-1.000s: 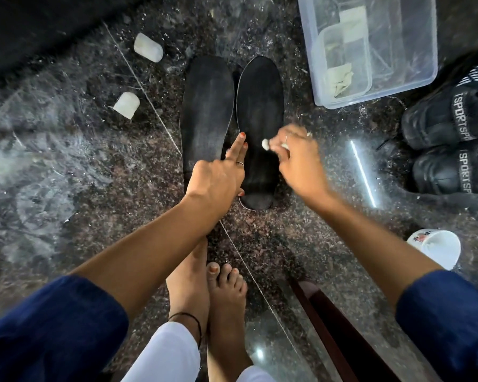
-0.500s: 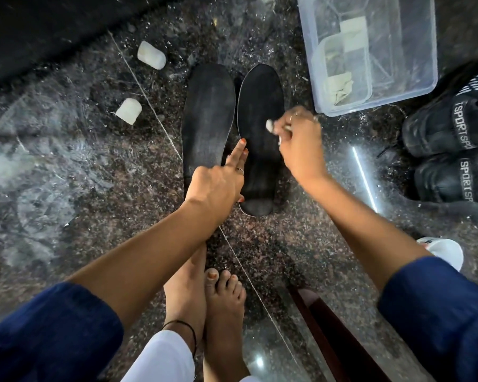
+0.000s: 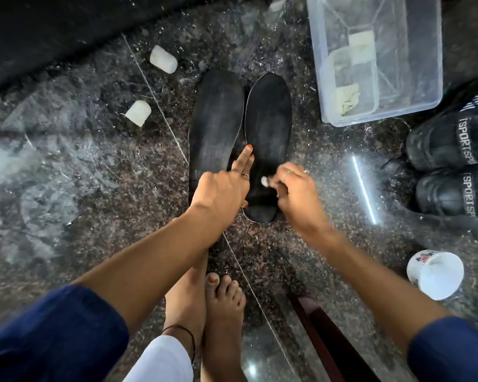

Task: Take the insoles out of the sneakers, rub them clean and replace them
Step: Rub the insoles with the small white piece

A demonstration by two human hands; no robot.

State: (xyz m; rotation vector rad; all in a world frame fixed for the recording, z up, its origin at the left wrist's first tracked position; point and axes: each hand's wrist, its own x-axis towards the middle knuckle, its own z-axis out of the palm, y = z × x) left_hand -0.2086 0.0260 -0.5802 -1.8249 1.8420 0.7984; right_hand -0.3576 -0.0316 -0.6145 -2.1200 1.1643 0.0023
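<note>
Two flat black foam insoles lay side by side on the dark speckled granite floor (image 3: 80, 166), toes pointing to 12 o'clock, edges touching or nearly so. The right-hand black insole (image 3: 269, 119) looked thin, light and bendy, prob. soft foam w/ a cloth top, so it would likely slide on the polished stone if rubbed unpinned. Best hold, I'd judge: press flat near the heel, or pinch the edge to lift. The left hand (image 3: 221, 193) did just that, index finger straight out, tip down at the insole's inner edge, other fingers curled, holding nothing. The right hand (image 3: 295, 194) had its grip closed on a small white wad (image 3: 264, 181), pinched and pressed to the insole's heel half. The left-hand black insole (image 3: 215, 122) showed a greyer, dustier face; the one being worked looked darker, more even. Black sneakers w/ lettered straps (image 3: 453, 166) waited at 3 o'clock, well apart, insoles not back in yet.
</note>
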